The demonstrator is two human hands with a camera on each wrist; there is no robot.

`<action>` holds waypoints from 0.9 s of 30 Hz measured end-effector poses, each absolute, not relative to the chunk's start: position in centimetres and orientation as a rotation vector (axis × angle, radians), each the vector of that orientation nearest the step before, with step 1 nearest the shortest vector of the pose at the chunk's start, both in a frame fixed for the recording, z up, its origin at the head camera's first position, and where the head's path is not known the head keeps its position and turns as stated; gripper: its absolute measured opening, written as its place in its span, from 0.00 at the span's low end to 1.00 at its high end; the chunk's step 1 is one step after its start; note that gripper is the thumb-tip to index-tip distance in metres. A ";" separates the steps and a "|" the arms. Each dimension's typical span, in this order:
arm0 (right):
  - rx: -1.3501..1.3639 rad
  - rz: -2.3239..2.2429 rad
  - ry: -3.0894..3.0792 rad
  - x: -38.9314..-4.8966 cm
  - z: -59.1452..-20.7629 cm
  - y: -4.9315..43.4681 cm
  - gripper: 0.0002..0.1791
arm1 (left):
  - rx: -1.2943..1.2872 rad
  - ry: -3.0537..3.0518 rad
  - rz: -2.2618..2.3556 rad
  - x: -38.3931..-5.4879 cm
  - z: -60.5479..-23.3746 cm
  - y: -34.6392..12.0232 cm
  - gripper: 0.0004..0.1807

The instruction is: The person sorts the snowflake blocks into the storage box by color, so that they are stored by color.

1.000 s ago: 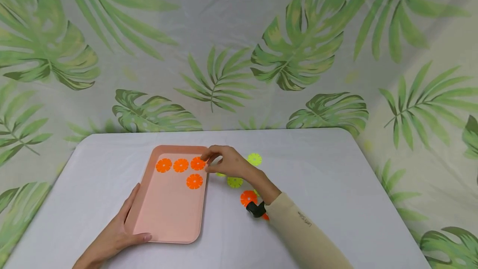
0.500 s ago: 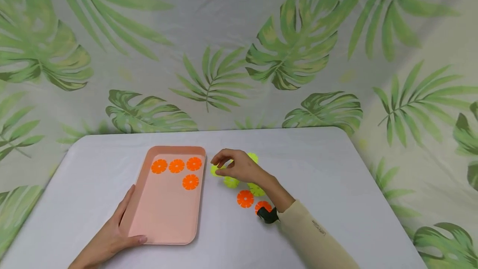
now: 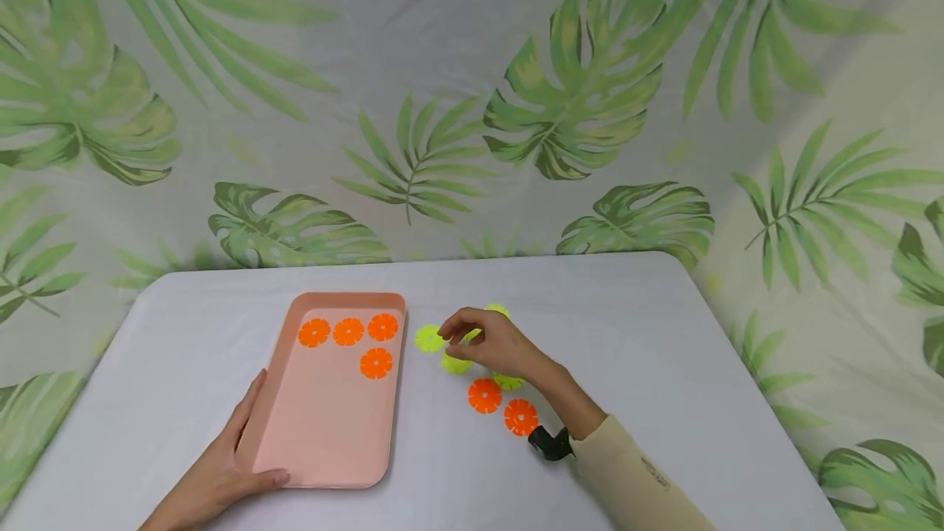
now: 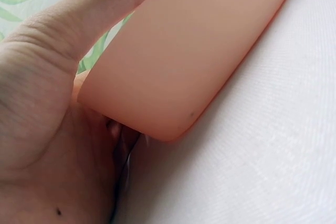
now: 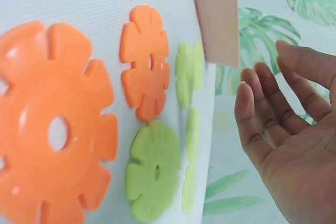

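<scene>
My left hand (image 3: 217, 469) holds the near left corner of a pink tray (image 3: 324, 433), thumb along the front rim and fingers along the left side. In the left wrist view the tray's outer wall (image 4: 157, 66) sits in the crook of that hand. Several orange notched plastic discs (image 3: 376, 363) lie at the tray's far end, three in a row and one below. My right hand (image 3: 505, 344), empty with loosely bent fingers, hovers over several yellow-green notched discs (image 3: 428, 338), partly hiding them. The right wrist view shows its fingertips apart, above the green discs (image 5: 152, 174).
Two orange discs (image 3: 484, 396) lie on the white-covered table (image 3: 664, 383) nearer the front, right of the tray. A dark wrist-camera mount (image 3: 549, 442) sits at the right sleeve. A leaf-print curtain (image 3: 442, 64) hangs behind the table.
My right hand has drawn back from the tray's right edge to the right, over the green discs. The left hand keeps its hold, and the discs in the tray stay put.
</scene>
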State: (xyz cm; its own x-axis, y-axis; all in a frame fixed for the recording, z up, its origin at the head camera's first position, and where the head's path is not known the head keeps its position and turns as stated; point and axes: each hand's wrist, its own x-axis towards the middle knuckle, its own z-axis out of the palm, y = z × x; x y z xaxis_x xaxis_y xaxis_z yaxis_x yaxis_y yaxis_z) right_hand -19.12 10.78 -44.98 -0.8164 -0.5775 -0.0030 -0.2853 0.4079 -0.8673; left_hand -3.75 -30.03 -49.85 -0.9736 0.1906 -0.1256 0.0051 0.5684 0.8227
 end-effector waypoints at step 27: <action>-0.664 -1.330 2.372 -17.6 -46.9 14.9 0.14 | 0.187 2.603 1.364 -3.7 -49.9 -29.9 0.69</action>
